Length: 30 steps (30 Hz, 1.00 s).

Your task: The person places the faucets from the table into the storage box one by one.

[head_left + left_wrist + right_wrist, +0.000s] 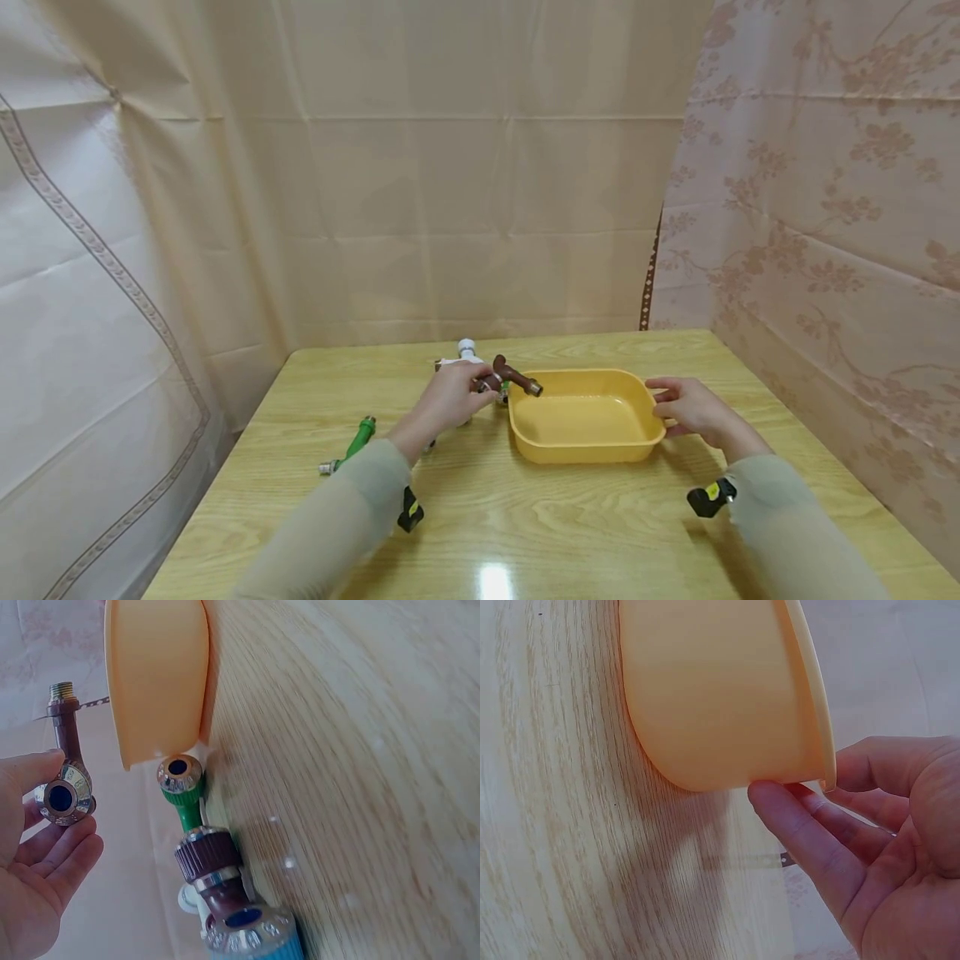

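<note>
My left hand [453, 396] grips a brown water tap [519, 377] by its round end, in the air at the left rim of a yellow plastic basin [588, 452]. In the left wrist view, the thumb and fingers pinch the tap's chrome-ringed opening [61, 796], and its brass threaded end points up. At the basin's right end, my right hand [693, 410] holds the rim, with fingertips against the outer wall in the right wrist view. The basin stands on the table, and its inside shows nothing lying in it.
Left of the left forearm lies a green tap [360, 439] with a metal end. Behind the left hand is a white tap [467, 350], partly hidden. Several more taps, one with a green collar [182, 796], lie in a row beside the basin. Curtains hang behind the wooden table [585, 533].
</note>
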Available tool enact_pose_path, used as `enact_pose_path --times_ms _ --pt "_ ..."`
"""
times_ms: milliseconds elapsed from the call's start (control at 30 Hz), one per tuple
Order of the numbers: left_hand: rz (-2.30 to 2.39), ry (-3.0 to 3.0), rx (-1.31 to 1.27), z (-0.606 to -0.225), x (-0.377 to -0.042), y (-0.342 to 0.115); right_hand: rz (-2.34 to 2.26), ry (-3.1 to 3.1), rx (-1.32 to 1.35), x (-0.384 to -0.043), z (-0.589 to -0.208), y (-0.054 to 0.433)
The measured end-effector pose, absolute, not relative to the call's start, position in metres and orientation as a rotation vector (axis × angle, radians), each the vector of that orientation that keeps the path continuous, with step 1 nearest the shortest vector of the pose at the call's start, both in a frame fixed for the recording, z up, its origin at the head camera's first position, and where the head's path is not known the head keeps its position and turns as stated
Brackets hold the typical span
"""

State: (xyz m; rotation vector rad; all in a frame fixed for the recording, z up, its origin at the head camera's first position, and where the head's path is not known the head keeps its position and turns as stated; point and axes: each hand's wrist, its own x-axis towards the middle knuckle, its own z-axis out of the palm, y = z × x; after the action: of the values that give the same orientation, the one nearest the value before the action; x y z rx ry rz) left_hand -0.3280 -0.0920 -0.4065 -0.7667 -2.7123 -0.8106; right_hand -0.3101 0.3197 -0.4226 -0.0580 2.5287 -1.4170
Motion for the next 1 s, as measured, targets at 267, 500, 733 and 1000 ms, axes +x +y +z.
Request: enact_pose_path --times_ms 267,500,733,1000 --pt "-0.781 -2.738 -0.771 -0.405 -0.328 -0.079 -1.42 2.531 -0.093 -0.309 -0.423 0.321" --pt "-0.784 -2.745 -0.755 -0.405 -0.327 -0.07 -1.425 2.545 -0.104 -0.31 -0.426 0.321" --pt "-0.749 -2.727 -0.778 -0.407 -0.327 -0.059 -1.444 2.551 -0.123 -0.309 -0.428 0.322" --pt "-0.718 -2.769 -0.78 -0.41 -0.329 -0.043 -1.461 2.527 -0.135 -0.309 -0.429 0.319"
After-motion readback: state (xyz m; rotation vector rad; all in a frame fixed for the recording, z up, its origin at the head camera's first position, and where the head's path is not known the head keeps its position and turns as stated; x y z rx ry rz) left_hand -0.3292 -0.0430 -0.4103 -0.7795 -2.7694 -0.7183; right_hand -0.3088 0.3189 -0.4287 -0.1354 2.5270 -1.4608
